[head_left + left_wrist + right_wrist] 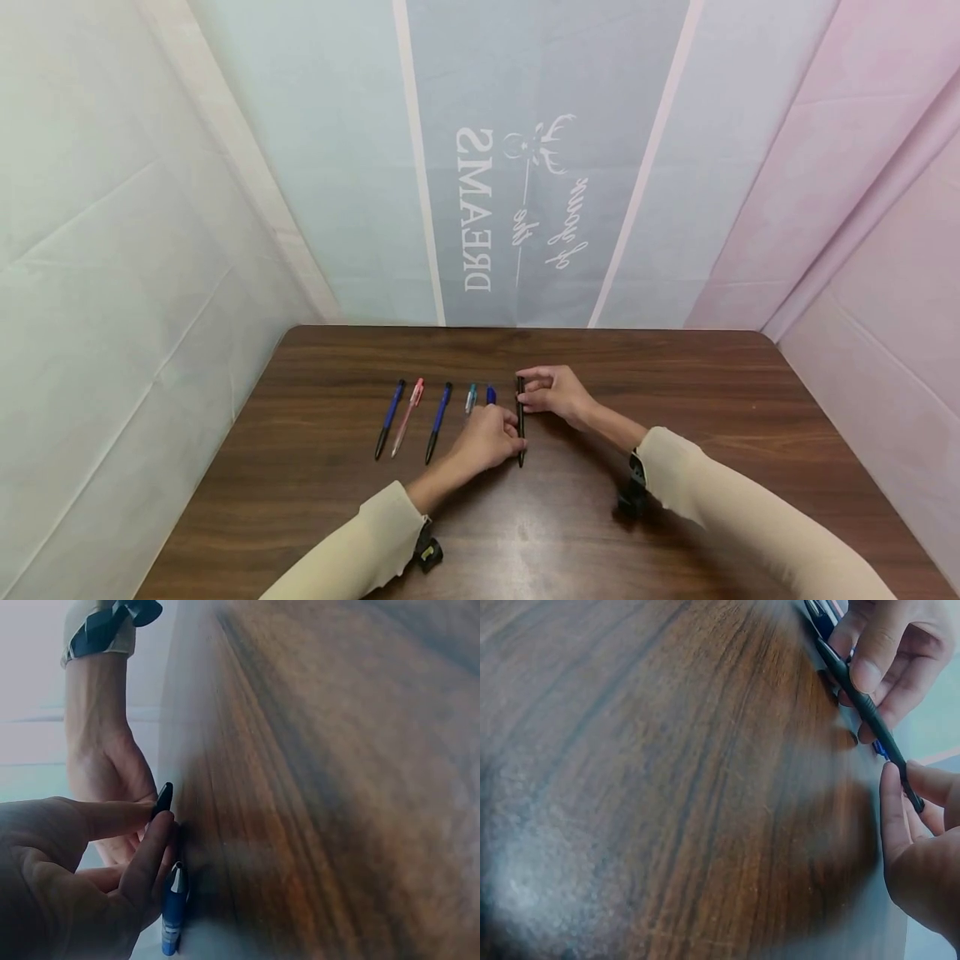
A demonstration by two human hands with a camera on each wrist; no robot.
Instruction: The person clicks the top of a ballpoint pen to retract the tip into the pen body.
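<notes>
A black pen [521, 408] lies between both hands, its tip toward the person. Near its tip end, the left hand [483, 439] pinches it between thumb and fingers. Toward the far end, the right hand [553, 393] grips the same black pen [871, 712] with thumb and fingertips. The right wrist view shows both hands on the pen, just at the tabletop. Beside the left hand, a blue pen [491, 394] and a light-blue pen [471, 398] are partly hidden behind it. In the left wrist view, a blue pen [173, 911] lies below the left fingers.
Left of the hands, a blue-and-black pen [438, 422], a pink clear pen [408, 417] and another blue-and-black pen [389, 419] lie in a row. They rest on a brown wooden table [675, 367]. A printed cloth [517, 83] hangs behind it.
</notes>
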